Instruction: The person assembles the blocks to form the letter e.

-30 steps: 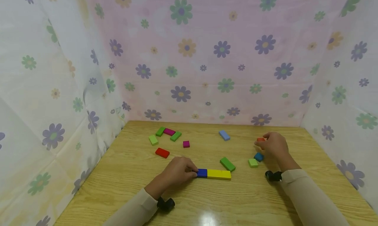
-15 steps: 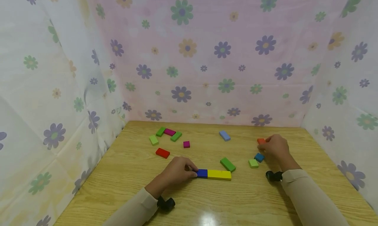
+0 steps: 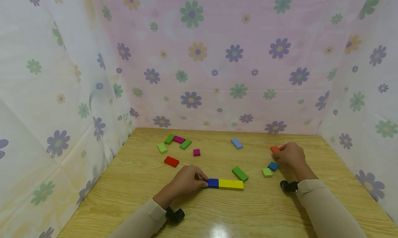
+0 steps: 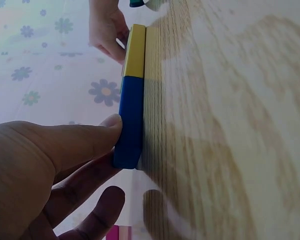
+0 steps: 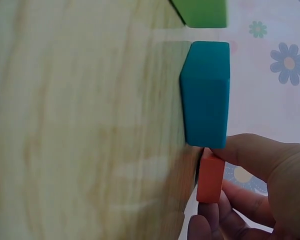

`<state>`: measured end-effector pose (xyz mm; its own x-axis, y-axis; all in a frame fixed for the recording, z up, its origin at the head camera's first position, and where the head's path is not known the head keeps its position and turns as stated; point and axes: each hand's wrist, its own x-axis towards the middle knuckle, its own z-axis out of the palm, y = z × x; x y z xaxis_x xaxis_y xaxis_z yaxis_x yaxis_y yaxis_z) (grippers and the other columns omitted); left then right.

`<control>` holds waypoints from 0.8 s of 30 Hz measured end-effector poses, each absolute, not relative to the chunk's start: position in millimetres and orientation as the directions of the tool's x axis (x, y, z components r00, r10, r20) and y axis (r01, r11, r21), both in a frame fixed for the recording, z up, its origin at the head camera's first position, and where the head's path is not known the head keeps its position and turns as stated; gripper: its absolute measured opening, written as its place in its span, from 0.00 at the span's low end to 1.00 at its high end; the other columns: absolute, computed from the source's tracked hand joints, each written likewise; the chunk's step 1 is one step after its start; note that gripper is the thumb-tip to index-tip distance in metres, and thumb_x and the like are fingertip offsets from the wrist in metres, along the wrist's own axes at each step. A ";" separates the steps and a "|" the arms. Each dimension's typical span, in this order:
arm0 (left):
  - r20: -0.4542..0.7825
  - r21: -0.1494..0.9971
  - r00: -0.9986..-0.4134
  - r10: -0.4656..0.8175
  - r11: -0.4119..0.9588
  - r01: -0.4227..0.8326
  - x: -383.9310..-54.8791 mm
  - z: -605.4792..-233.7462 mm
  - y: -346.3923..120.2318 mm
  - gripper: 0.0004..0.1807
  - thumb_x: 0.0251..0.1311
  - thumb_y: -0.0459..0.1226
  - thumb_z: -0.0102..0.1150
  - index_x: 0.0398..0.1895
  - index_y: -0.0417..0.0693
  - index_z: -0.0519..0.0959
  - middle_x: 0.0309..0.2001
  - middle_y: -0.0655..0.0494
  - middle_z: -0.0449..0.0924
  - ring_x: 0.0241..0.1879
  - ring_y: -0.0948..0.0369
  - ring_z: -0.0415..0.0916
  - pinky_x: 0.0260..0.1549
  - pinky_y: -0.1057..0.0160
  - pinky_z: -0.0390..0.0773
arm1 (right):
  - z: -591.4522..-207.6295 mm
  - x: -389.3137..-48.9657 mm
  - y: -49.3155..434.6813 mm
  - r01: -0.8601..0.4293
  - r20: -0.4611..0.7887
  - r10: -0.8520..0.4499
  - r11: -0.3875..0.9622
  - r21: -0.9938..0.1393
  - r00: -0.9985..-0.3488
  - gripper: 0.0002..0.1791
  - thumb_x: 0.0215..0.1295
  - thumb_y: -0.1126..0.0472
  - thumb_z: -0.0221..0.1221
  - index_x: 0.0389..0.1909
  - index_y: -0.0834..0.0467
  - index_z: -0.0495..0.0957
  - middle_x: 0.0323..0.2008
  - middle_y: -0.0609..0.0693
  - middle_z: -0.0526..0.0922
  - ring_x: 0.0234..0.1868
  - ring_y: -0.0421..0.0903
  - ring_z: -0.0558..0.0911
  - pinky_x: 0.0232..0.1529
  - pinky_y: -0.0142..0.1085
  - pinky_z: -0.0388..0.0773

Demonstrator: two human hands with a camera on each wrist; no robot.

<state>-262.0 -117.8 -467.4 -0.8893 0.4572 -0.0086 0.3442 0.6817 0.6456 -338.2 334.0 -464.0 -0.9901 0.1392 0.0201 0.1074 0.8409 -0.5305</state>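
Flowered cloth (image 3: 199,72) stood behind and beside the wood-grain surface (image 3: 130,193). On that lay the yellow block (image 3: 231,184), flat, with the blue block (image 3: 212,183) meeting its left end. Both looked stiff, light and hard to break, though their smooth faces were probably a little slippery. Being low, each seemed best taken across its width, by the side walls. The left fingers (image 4: 87,142) pinched the blue block near its free end, away from the yellow block. Beyond the yellow block and well to its right, the right fingers (image 5: 250,155) gripped the orange block (image 5: 210,177), its left part showing clear of them; whether it was raised could not be told. Just behind the yellow block lay a green block (image 3: 240,173); a lime block (image 3: 266,172) and a teal block (image 3: 273,166) sat to its right, a red block (image 3: 171,161) behind it to the left.
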 end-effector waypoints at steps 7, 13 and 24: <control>0.008 0.633 -0.889 0.457 0.686 0.358 -261.8 -468.2 -117.8 0.05 0.60 0.44 0.75 0.39 0.66 0.91 0.35 0.73 0.84 0.32 0.67 0.75 0.32 0.67 0.76 | -459.5 -333.2 330.8 0.116 0.002 0.144 0.806 -0.580 -0.990 0.34 0.62 0.47 0.70 0.56 0.72 0.81 0.53 0.70 0.83 0.46 0.64 0.80 0.36 0.43 0.81; 0.002 0.632 -0.893 0.451 0.691 0.350 -262.4 -469.4 -118.0 0.05 0.59 0.44 0.75 0.39 0.67 0.92 0.36 0.73 0.83 0.33 0.67 0.75 0.32 0.66 0.75 | -458.1 -329.3 327.4 0.148 -0.030 0.167 0.756 -0.637 -0.985 0.34 0.64 0.46 0.69 0.59 0.70 0.80 0.58 0.71 0.80 0.51 0.66 0.79 0.43 0.48 0.81; -0.015 0.639 -0.895 0.445 0.693 0.334 -262.2 -469.2 -118.4 0.06 0.60 0.45 0.75 0.39 0.69 0.91 0.36 0.74 0.83 0.34 0.66 0.75 0.32 0.66 0.75 | -457.2 -324.5 322.4 0.175 -0.065 0.189 0.650 -0.740 -0.980 0.36 0.66 0.46 0.68 0.64 0.69 0.77 0.63 0.72 0.75 0.59 0.69 0.74 0.53 0.56 0.77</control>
<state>-262.2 -118.4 -469.2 -0.8952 0.4453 -0.0152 0.3338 0.6929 0.6392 -324.5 322.4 -457.2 -0.9798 0.1891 -0.0654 0.1747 0.6496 -0.7399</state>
